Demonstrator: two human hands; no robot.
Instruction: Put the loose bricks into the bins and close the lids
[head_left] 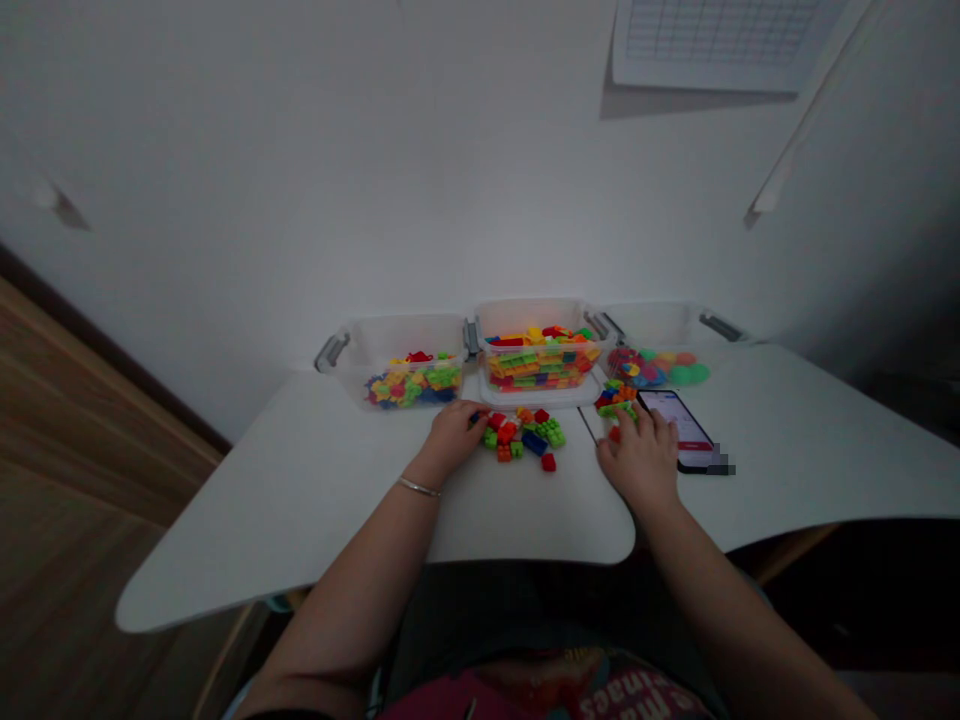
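My left hand (456,432) rests palm down on the white table (315,480), its fingers curled at the left edge of a loose pile of coloured bricks (525,435). Whether those fingers hold a brick is hidden. My right hand (642,455) lies to the right of the pile, fingers bent over a small red and green brick (615,432). Just beyond it sits a small built cluster of bricks (616,398). A thin bangle circles my left wrist.
Three clear plastic bins stand along the wall: the left bin (405,372) and the middle bin (538,362) hold bricks, the right bin (660,350) holds round coloured pieces. A phone (684,428) with a lit screen lies beside my right hand.
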